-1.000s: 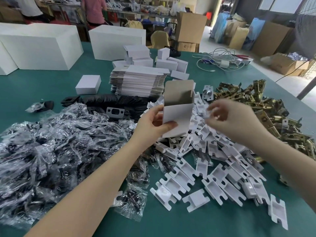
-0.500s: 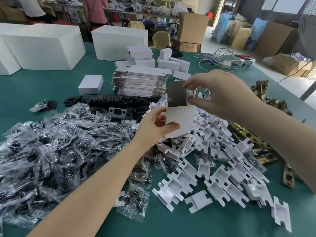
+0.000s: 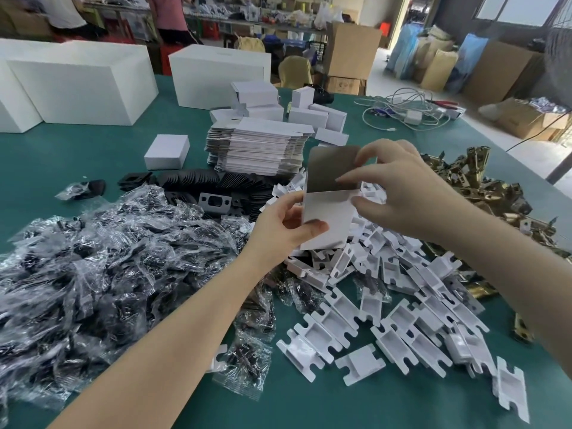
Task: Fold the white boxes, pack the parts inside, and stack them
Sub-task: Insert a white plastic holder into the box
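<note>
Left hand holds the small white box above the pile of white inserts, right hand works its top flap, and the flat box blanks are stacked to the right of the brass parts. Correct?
Not quite. The head view shows the flat box blanks left of the brass parts, behind the small white box. The rest holds.

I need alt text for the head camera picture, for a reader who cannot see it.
A person's left hand holds a small white box upright while the right hand pinches its open top flap. Below, a green table bears bagged black parts, white plastic inserts, brass hardware and a stack of flat boxes.
</note>
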Motion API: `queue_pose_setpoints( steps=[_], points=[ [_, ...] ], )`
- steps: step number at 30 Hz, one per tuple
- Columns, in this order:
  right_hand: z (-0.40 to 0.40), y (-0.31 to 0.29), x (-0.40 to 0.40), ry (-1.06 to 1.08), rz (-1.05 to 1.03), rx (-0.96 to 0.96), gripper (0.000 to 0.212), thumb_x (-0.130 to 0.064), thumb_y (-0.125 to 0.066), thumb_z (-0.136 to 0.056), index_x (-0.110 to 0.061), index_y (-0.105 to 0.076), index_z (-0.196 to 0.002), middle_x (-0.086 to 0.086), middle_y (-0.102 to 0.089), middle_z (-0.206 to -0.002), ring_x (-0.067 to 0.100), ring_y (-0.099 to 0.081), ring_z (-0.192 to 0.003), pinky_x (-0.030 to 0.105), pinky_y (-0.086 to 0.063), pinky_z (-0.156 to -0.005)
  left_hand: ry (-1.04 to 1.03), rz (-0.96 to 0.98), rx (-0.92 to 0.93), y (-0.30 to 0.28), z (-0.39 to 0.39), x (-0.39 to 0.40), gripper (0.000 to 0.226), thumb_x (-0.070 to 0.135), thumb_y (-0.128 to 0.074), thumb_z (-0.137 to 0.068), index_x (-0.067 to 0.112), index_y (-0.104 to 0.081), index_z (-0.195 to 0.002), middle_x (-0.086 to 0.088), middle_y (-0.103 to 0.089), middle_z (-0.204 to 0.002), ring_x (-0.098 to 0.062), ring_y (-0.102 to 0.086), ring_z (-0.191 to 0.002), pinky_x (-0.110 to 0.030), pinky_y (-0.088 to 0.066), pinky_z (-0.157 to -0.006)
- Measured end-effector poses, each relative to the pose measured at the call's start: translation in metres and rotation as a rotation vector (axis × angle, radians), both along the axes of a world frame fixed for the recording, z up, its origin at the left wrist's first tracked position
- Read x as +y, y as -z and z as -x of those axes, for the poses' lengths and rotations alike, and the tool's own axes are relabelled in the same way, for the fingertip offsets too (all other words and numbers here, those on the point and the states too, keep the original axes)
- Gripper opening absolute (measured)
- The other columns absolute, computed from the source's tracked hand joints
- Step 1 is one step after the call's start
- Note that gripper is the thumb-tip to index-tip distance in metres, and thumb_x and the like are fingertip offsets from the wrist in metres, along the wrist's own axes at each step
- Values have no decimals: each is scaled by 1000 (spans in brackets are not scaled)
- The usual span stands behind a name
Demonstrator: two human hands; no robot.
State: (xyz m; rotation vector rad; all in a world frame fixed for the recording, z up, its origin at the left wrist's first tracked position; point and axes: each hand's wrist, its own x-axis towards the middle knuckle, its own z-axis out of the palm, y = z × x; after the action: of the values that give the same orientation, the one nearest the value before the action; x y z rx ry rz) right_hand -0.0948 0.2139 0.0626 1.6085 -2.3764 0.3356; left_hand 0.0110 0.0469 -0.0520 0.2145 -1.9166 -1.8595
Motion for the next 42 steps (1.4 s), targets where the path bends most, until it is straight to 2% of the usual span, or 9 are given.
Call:
queue_pose_setpoints(
  steps=[5, 9, 14, 19, 21, 24, 31, 38, 42],
  points=[
    [-12, 40, -7, 124, 479, -558, 59, -25, -78, -80, -34, -41, -126, -18, -45, -115, 10, -51, -104, 27, -47, -91, -32, 73, -41, -2, 0, 1, 41, 23, -77, -80, 35, -61, -116, 6, -75, -103, -10, -71, -96, -23, -56, -77],
    [-17, 79, -18, 80, 588, -1031, 79, -23, -80, -80, -26, -32, -142, 2, -61, -122, 16, -64, -107, 33, -57, -86, -16, 212, -125, -16, -3, 2, 43, 25, -74, -87, 36, -56, -125, 19, -71, -103, 9, -66, -89, -14, -53, -74],
    [-28, 115, -24, 73, 766, -1033, 43, -20, -73, -86, -42, -51, -116, -19, -65, -103, 4, -64, -93, 19, -55, -67, 48, 275, -257, -63, -16, -25, 69, 3, -67, -88, 32, -42, -146, 18, -61, -128, 2, -58, -118, -24, -48, -99],
    [-32, 120, -29, 78, 819, -991, 42, -20, -71, -88, -36, -51, -121, -31, -61, -103, -4, -60, -96, 18, -54, -78, -372, 202, -193, -97, -20, -77, 43, 4, -62, -87, 37, -66, -116, 16, -69, -111, -7, -63, -112, -29, -49, -98],
    [-32, 121, -29, 75, 828, -988, 41, -19, -71, -88, -33, -51, -122, -34, -60, -101, -7, -60, -95, 13, -52, -75, -497, 496, -435, -93, -6, -97, 38, 5, -58, -90, 23, -67, -122, 5, -68, -121, -16, -60, -115, -31, -44, -103],
    [-33, 120, -27, 70, 812, -986, 40, -21, -71, -88, -43, -49, -113, -39, -58, -100, -9, -59, -94, 11, -51, -72, -267, 1044, -852, -84, 7, -120, 25, 15, -66, -89, 19, -69, -113, -4, -67, -122, -23, -60, -112, -31, -45, -96],
    [-29, 121, -28, 66, 804, -984, 37, -22, -71, -88, -39, -50, -115, -33, -60, -100, -10, -58, -93, 8, -49, -72, -84, 1490, -1150, -72, 6, -129, 50, 43, -77, -81, 30, -59, -126, 5, -62, -119, -21, -58, -111, -37, -53, -80],
    [-29, 121, -27, 77, 795, -996, 38, -26, -71, -88, -48, -49, -110, -32, -61, -104, -6, -59, -95, 16, -53, -74, -127, 1297, -997, -91, -2, -143, 35, 38, -83, -76, 20, -72, -104, 11, -61, -84, -15, -60, -83, -30, -53, -78],
    [-30, 120, -26, 87, 795, -995, 39, -27, -71, -89, -52, -47, -107, -35, -60, -100, -7, -59, -93, 17, -54, -70, -231, 429, -565, -101, -8, -131, 14, 23, -74, -88, 15, -63, -93, -2, -68, -95, -12, -69, -77, -17, -55, -56]
  ],
)
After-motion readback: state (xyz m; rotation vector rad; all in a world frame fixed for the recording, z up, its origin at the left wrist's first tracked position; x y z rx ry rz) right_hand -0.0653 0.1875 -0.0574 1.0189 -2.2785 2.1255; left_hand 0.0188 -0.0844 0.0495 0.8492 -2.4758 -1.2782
